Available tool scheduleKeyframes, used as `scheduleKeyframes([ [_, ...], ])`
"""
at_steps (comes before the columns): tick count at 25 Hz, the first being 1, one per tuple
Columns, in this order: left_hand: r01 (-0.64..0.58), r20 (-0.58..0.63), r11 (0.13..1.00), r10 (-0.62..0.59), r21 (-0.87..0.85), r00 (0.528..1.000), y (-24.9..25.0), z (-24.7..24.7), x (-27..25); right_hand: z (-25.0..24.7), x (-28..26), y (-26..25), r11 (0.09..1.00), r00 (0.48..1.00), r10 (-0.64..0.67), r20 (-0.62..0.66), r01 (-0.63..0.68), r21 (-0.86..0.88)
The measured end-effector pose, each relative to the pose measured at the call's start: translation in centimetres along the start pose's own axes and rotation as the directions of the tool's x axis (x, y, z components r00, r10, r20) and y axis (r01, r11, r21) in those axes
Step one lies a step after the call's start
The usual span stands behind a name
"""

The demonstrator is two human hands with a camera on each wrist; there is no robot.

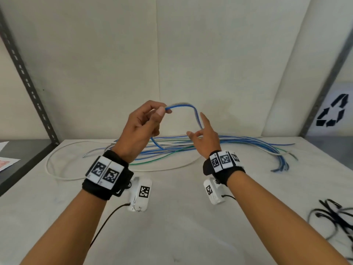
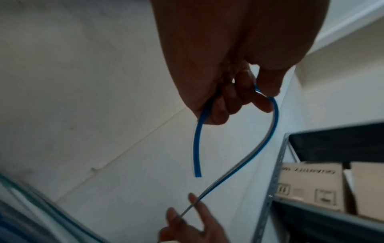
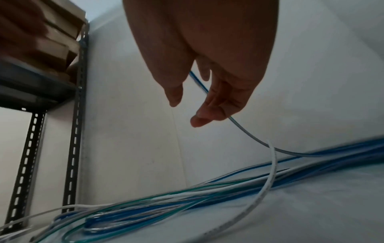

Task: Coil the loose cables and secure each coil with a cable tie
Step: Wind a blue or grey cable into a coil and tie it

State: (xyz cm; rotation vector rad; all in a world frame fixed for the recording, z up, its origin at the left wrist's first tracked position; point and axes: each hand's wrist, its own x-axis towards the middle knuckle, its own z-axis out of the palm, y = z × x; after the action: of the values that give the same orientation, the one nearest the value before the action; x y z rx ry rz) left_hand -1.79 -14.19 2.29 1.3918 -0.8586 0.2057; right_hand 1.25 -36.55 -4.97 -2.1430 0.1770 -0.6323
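Observation:
My left hand (image 1: 164, 111) is raised above the table and pinches a blue cable (image 1: 189, 107) between thumb and forefinger, close to its end. In the left wrist view the short free end (image 2: 196, 156) hangs down from the left hand (image 2: 264, 97). The cable arcs right and down to my right hand (image 1: 198, 129), whose fingers are spread and nearly straight. The cable (image 3: 245, 129) slides loosely between the fingers of that hand (image 3: 187, 106), then drops to the pile of blue, green and white cables (image 1: 229, 142) on the table.
Black cable ties (image 1: 332, 213) lie at the right edge of the white table (image 1: 172, 236). A long white cable (image 1: 47, 165) loops out to the left. Slotted shelf uprights (image 1: 28, 83) stand at both sides; cartons (image 2: 311, 180) sit on a side shelf.

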Motion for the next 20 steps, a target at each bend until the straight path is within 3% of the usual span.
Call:
scheduleKeyframes([
  [3,0.003,0.066,0.959,0.017,-0.283,0.998,2.7,-0.3,0.2,-0.8,0.7,1.1,0.997,0.997,-0.014,0.07,0.019,-0.068],
  [5,-0.038,0.018,0.921,0.049,-0.387,0.999,3.8,-1.2,0.3,-1.5,0.9,2.3,0.986,0.997,0.009,0.073,0.003,-0.166],
  [9,-0.055,-0.139,0.871,-0.016,-0.488,0.99,4.4,-2.5,-0.3,-4.0,0.3,3.4,0.882,0.987,0.144,0.076,-0.094,-0.462],
  [11,-0.04,-0.185,0.876,-0.057,-0.48,0.981,4.0,-2.6,-0.6,-5.1,0.0,2.8,0.85,0.99,0.137,0.029,-0.102,-0.516],
  [13,-0.04,-0.216,0.892,-0.065,-0.45,0.974,3.5,-2.3,-0.8,-5.8,0.0,1.3,0.934,0.998,-0.003,-0.063,-0.02,-0.356],
  [15,-0.014,-0.236,0.894,-0.102,-0.447,0.966,3.2,-1.8,-0.9,-6.4,0.2,-1.0,0.997,0.985,-0.077,-0.152,0.076,-0.016],
  [17,0.023,-0.245,0.883,-0.155,-0.468,0.957,2.9,-1.2,-1.0,-7.0,-0.1,-3.9,0.95,0.986,-0.052,-0.161,0.099,0.297],
  [20,0.044,-0.258,0.873,-0.191,-0.486,0.947,2.2,-0.4,-1.3,-8.1,-1.5,-7.6,0.761,0.998,-0.005,-0.061,0.043,0.647],
])
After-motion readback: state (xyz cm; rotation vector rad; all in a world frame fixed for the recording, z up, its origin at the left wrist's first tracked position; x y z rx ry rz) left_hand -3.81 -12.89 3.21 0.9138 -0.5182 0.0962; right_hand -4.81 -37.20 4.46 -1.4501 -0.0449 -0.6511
